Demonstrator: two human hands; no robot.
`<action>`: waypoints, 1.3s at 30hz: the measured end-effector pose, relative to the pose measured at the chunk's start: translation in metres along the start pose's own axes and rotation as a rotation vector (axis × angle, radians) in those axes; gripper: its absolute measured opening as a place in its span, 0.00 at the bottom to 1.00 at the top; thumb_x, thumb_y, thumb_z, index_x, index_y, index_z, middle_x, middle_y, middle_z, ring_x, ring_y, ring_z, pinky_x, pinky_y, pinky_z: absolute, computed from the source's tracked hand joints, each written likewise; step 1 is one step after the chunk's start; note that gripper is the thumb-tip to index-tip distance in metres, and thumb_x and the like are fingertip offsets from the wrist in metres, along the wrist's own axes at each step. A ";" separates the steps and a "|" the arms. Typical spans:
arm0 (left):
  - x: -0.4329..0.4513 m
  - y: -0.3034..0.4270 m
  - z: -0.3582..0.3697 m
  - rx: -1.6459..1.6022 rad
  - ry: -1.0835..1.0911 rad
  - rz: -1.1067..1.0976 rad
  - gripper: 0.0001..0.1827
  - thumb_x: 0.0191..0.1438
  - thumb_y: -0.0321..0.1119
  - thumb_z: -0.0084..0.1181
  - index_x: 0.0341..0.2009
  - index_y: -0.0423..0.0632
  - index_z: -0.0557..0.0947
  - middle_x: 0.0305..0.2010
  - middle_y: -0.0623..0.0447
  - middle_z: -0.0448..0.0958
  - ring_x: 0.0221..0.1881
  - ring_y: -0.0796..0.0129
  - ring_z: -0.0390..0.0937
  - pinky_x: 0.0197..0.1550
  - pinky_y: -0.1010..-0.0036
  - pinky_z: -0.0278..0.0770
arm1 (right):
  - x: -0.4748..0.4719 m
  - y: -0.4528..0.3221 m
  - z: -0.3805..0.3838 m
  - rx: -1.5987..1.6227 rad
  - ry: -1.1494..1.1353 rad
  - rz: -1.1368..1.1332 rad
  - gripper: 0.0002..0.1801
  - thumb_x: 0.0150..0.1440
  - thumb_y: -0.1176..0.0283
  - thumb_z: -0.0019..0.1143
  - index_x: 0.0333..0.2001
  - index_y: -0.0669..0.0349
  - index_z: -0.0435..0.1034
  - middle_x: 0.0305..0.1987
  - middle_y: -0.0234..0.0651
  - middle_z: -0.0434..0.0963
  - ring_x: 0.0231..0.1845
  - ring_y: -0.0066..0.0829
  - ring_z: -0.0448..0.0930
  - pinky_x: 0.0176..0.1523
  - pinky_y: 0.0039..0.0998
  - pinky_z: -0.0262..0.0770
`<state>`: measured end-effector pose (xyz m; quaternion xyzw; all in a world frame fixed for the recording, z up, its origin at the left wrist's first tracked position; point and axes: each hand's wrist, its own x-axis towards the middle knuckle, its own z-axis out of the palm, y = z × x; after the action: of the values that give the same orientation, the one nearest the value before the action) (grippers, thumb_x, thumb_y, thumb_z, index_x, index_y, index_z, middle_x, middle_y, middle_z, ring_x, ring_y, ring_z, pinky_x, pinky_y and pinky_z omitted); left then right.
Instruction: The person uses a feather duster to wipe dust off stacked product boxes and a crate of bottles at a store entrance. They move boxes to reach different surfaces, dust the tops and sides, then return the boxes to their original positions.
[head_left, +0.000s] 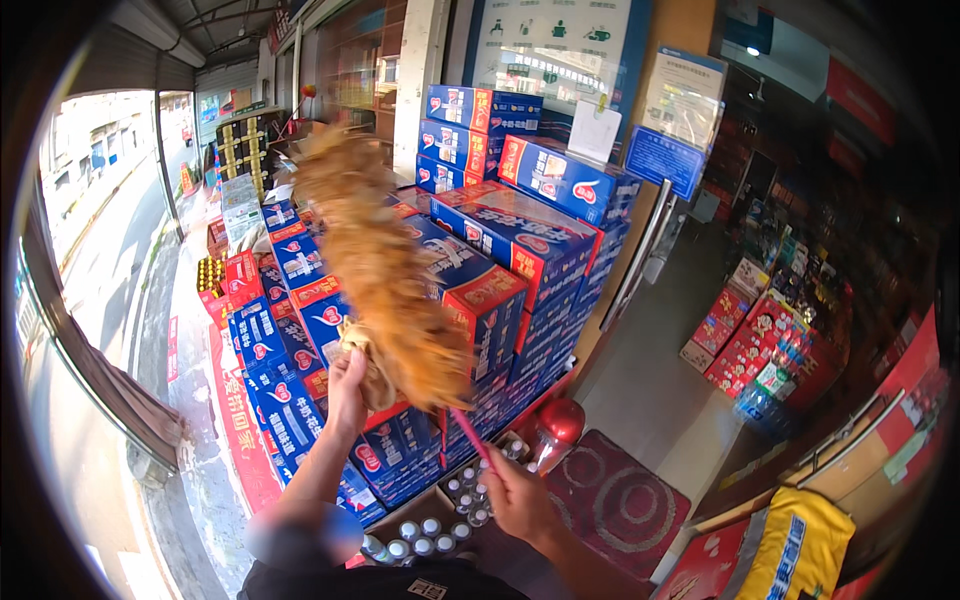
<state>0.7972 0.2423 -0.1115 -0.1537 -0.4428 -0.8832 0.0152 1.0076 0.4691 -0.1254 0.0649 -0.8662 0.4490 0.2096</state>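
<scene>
My right hand (517, 491) is closed around the pink handle of a brown feather duster (382, 277). The duster's feathers are blurred and slant up and to the left, in front of stacked blue and red drink cartons (480, 270). To the left of the feathers, my left hand (351, 386) grips a beige cloth (371, 367) close to the cartons. The feathers hide part of the carton stack. Whether the duster touches the cartons cannot be told.
Bottles with pale caps (424, 536) stand in boxes below the stack. A patterned dark red mat (615, 495) lies at the doorway on the right, near a shiny red rounded object (560, 420). A yellow printed bag (799, 544) is at the lower right. A street runs along the left.
</scene>
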 end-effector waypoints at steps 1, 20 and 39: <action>-0.001 -0.002 0.010 -0.044 -0.056 0.023 0.24 0.63 0.46 0.59 0.54 0.40 0.77 0.50 0.50 0.81 0.48 0.67 0.80 0.52 0.71 0.77 | 0.025 0.001 0.012 0.098 -0.071 -0.099 0.25 0.63 0.75 0.50 0.64 0.68 0.63 0.39 0.51 0.81 0.38 0.47 0.85 0.40 0.38 0.81; 0.161 -0.039 -0.103 0.836 0.464 0.205 0.30 0.40 0.25 0.56 0.53 0.36 0.76 0.46 0.46 0.82 0.43 0.59 0.81 0.45 0.70 0.78 | 0.394 0.043 -0.097 -0.167 -0.564 -0.388 0.22 0.63 0.71 0.53 0.59 0.71 0.69 0.54 0.56 0.79 0.53 0.43 0.82 0.55 0.36 0.78; 0.155 -0.032 -0.042 1.230 0.676 0.215 0.25 0.38 0.31 0.54 0.45 0.35 0.80 0.37 0.35 0.83 0.44 0.40 0.81 0.46 0.60 0.77 | 0.818 0.014 -0.044 -0.742 0.011 -0.360 0.19 0.57 0.68 0.52 0.49 0.67 0.78 0.56 0.55 0.78 0.61 0.51 0.76 0.63 0.42 0.74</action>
<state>0.6338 0.2459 -0.1160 0.1224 -0.8146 -0.4661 0.3227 0.2777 0.5751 0.2308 0.1332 -0.9429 0.0628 0.2987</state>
